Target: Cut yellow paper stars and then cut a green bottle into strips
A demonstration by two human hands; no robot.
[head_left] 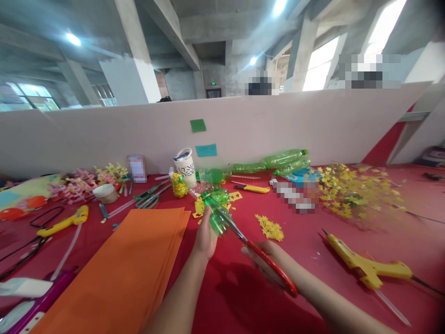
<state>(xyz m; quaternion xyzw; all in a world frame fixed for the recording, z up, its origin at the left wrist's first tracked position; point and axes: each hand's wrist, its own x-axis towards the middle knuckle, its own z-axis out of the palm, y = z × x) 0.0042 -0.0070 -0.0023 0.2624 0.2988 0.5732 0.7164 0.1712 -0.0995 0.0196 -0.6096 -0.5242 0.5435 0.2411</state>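
Note:
My left hand (205, 235) is closed around a cut green plastic bottle top (219, 219), its neck pointing up and away from me. In my right hand (269, 257) are red-handled scissors (266, 262), their blades reaching across the bottle piece. Whether the blades have plastic between them I cannot tell. Just beyond the bottle piece lie yellow sheets with star-shaped holes (235, 196). A small pile of yellow stars (270, 227) rests on the red table to the right.
Orange paper sheets (118, 264) lie at left. Yellow glue guns rest at far left (66, 221) and right (365, 264). Toward the white partition (139, 130) are a yellow utility knife (255, 189), green bottles (287, 159), a white cup (186, 167) and green-handled scissors (149, 197). Yellow star sprigs (351, 190) spread at right.

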